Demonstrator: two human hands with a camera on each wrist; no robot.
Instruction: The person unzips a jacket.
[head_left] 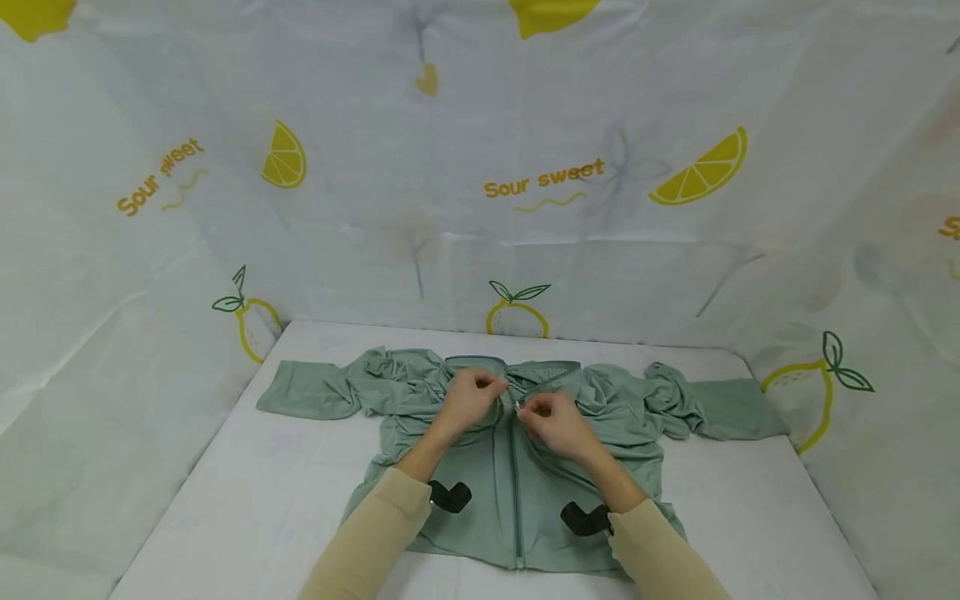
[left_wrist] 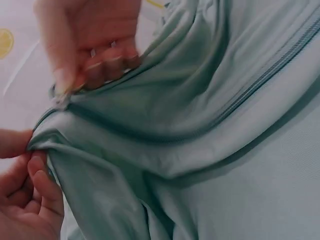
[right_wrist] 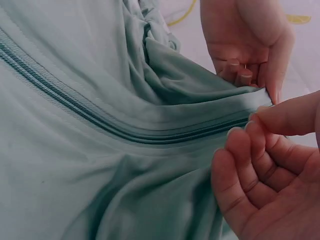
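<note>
A sage-green zip-up jacket point(head_left: 480, 475) lies front up, its sleeves spread to both sides. Near its collar point(head_left: 476, 363), my left hand point(head_left: 471, 398) pinches the left front edge of the fabric between thumb and fingers, seen closer in the left wrist view as the hand point(left_wrist: 30, 195). Just to the right, my right hand point(head_left: 553, 423) pinches the small metal zipper pull point(left_wrist: 61, 101) at the top of the zipper. Below both hands the zipper point(head_left: 515, 492) runs joined down to the hem. In the right wrist view, my right fingers point(right_wrist: 237, 145) cover the pull.
The jacket rests on a white-covered table point(head_left: 217, 492). A pale curtain point(head_left: 420, 167) with lemon prints hangs behind and along the sides. Bunched sleeves point(head_left: 307, 390) reach toward the table's side edges. Black wrist mounts point(head_left: 450, 497) sit over the jacket's lower half.
</note>
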